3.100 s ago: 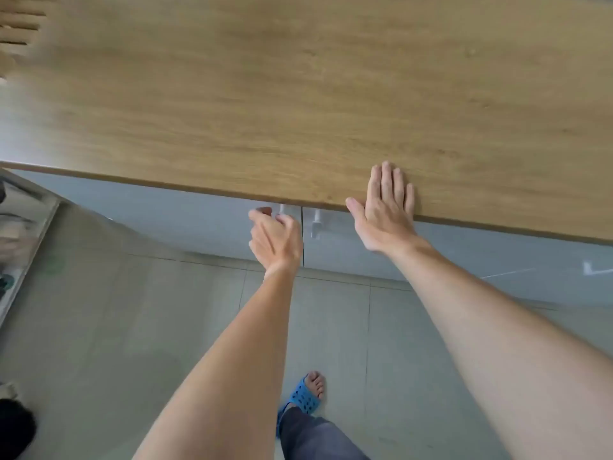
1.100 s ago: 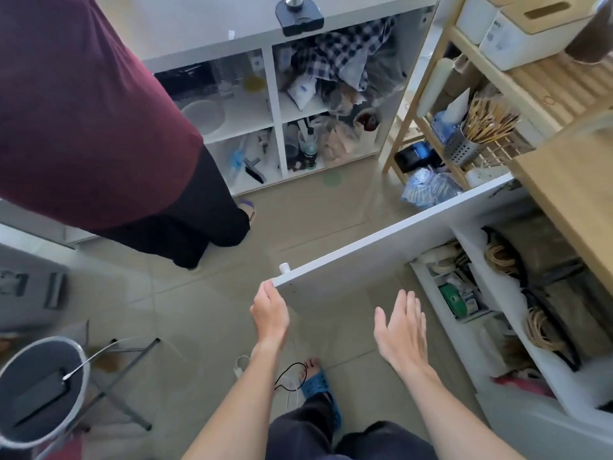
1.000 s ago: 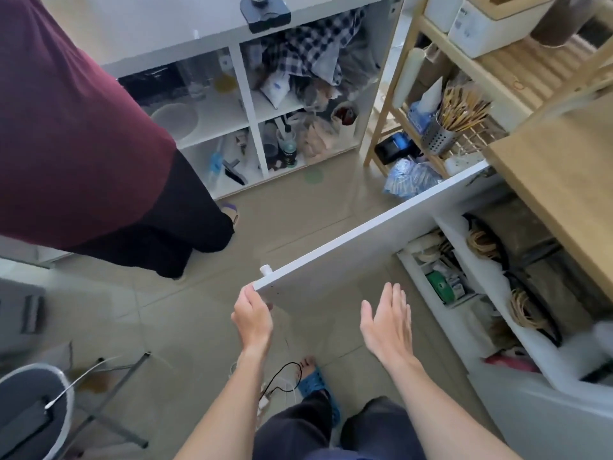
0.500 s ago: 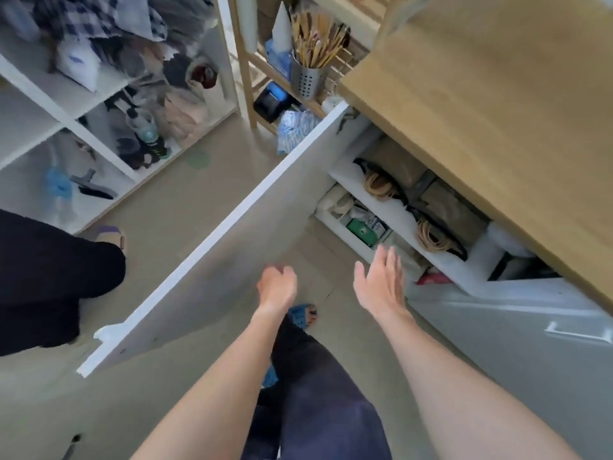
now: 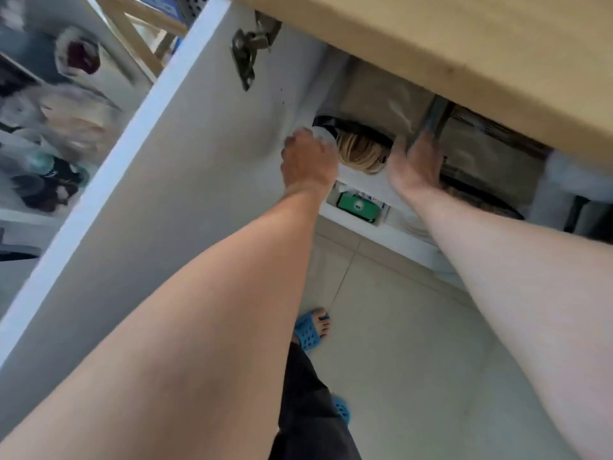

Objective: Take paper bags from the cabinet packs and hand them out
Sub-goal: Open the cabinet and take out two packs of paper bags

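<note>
The packs of brown paper bags are lying on the upper shelf of the open cabinet, wrapped in clear plastic, with a bundle of pale twine handles showing at their front edge. A second pack is sitting to the right of the first, a dark upright strip standing between them.

Both bare arms are stretching forward and down into the opening. The left hand is curling loosely at the shelf's left end, knuckles toward the camera, just beside the twine handles; whether its grip is closing on anything cannot be told, since the fingers are hidden behind the back of the hand and blurred. The right hand is reaching in with fingers extended and spread, its grip wide, the fingertips lying at the dark strip and the edge of the second pack; actual contact is hard to make out.

The wooden desk top is overhanging and cutting off the backs of the packs. The white cabinet door is standing open on the left, its hinge showing. A green box is lying on the lower shelf. Below, a foot in a blue slipper is standing on the tiled floor.
</note>
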